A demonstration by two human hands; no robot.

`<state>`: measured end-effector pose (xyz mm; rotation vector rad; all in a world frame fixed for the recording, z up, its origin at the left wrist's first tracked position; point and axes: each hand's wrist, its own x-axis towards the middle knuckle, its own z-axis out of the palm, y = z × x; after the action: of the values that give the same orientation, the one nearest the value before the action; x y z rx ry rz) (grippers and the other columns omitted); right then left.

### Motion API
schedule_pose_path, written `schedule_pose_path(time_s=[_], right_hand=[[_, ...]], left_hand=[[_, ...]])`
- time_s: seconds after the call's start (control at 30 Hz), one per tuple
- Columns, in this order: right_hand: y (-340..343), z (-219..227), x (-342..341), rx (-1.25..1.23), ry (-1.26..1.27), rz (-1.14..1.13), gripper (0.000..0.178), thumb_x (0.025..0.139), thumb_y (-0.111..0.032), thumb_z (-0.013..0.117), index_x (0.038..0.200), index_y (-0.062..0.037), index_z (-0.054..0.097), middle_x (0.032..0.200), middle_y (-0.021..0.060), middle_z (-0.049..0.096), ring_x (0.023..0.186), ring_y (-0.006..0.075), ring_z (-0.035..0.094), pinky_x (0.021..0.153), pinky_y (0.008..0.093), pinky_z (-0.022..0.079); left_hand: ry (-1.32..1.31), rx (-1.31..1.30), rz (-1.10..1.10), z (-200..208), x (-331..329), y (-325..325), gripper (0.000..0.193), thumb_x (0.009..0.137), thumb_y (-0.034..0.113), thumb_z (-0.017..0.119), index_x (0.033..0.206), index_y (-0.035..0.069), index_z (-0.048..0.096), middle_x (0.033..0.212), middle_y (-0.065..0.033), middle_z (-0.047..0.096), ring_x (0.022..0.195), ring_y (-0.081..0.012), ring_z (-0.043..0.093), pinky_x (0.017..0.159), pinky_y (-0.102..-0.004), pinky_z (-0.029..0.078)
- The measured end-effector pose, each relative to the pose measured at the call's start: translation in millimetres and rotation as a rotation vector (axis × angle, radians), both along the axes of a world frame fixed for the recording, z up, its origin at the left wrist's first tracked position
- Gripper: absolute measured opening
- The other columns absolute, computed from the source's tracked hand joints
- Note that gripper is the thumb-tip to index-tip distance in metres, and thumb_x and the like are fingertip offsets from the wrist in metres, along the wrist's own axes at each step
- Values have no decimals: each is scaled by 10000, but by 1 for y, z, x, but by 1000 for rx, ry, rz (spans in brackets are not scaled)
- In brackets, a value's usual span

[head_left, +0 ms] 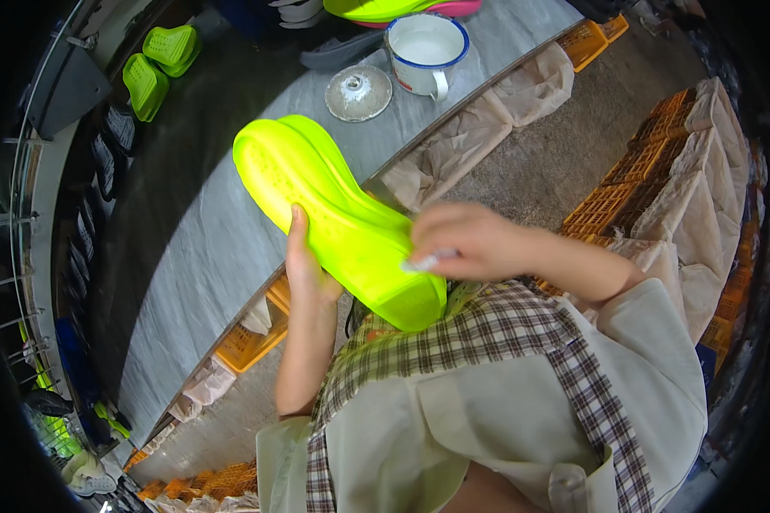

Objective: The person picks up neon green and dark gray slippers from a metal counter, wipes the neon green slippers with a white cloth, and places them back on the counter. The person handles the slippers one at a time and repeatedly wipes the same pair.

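Held up in front of my apron is a pair of neon-yellow shoe soles point(351, 244), one lying against the other and tilted. My left hand point(306, 261) grips their left edge, thumb on the upper face and the other fingers hidden beneath. My right hand point(466, 241) is closed, slightly blurred, at the wide lower end of the soles. Between its fingers pokes a small white wad point(428, 261), perhaps cloth, which meets or nearly meets the sole's surface.
On the grey marbled table point(188, 248) stand a white enamel mug point(419, 81) with a blue rim and a round lid point(358, 92). More yellow soles point(150, 81) lie on the dark belt point(171, 128). Orange crates point(629, 179) with pale cloth liners stand at right.
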<state>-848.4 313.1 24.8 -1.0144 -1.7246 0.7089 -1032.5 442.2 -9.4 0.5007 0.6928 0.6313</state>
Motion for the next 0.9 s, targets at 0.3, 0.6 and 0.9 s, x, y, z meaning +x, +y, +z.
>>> schedule_pose_path(time_s=[0.3,0.6,0.9], right_hand=[[-7,0,4,-34,-33,-40,92,784,-94,650,857,-52,611,819,83,566,784,263,584,644,357,473],[9,12,29,-280,618,-348,66,840,-60,605,894,-39,635,853,31,585,786,118,570,664,253,460],[-17,4,-7,-177,170,-172,118,774,-77,678,881,-50,636,874,76,598,831,221,591,716,307,464]], left_hand=[[50,17,67,0,5,-3,562,933,459,434,1295,29,412,1230,-164,521,1113,-321,516,949,-470,413],[-292,17,59,-18,-5,2,460,939,389,415,1185,11,506,1121,-158,590,996,-306,586,868,-441,480],[-292,38,92,-24,-10,-3,472,946,394,398,1213,14,480,1149,-153,572,1020,-292,573,869,-429,481]])
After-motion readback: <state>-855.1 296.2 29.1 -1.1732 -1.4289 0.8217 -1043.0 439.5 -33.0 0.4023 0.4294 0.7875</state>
